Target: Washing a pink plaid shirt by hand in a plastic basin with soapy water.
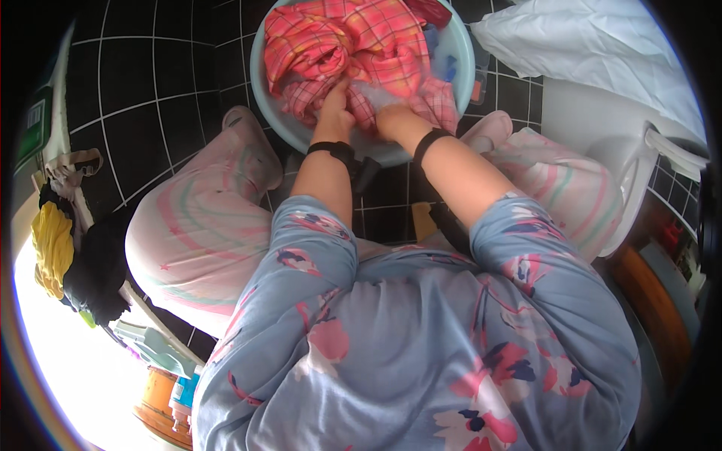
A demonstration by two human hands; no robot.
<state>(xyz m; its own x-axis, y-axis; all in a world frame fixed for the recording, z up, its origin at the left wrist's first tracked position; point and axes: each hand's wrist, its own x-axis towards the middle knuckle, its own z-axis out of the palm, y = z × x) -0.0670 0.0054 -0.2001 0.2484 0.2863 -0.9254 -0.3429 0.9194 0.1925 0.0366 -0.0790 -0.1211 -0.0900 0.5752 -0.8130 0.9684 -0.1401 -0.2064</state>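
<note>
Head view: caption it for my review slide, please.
Left hand on red plaid cloth, right hand mostly hidden beside it, in a pale blue basin.

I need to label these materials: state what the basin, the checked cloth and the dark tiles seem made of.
Basin: probably plastic; smooth, uniformly pale blue.
Checked cloth: woven fabric, perhaps cotton; matte, bunched in soft folds.
Dark tiles: likely ceramic; flat squares with pale joints.

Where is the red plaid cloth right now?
At the top centre of the head view, the red plaid cloth sits in the pale blue basin, next to the left hand.
</note>
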